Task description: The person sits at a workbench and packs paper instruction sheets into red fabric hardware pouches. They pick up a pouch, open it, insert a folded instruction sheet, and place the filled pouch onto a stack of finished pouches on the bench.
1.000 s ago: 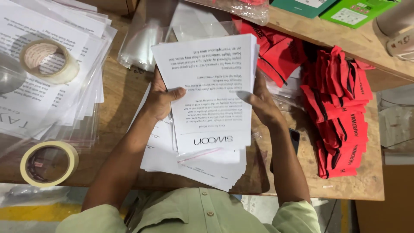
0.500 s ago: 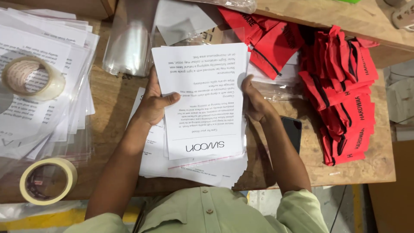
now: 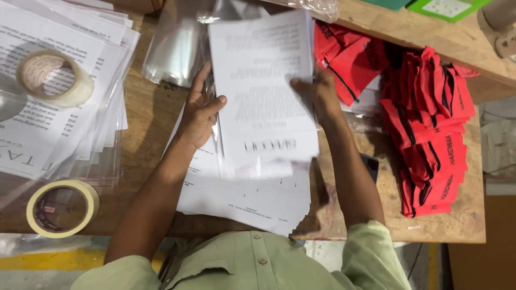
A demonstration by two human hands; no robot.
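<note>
Head view: both hands grip flat, matte printed sheet (image 3: 263, 91).

printed sheet (image 3: 263, 96) white, grey text | pouches (image 3: 430, 134) red, black trim | tape roll (image 3: 62, 208) cream | bench (image 3: 148, 118) brown wood | shirt (image 3: 252, 268) pale green

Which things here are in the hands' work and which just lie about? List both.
In hand:
left hand and right hand on the printed sheet
paper stack beneath
clear sleeves beside it

Lying about:
tape roll
masking tape roll
red pouches
bagged sheets
</note>
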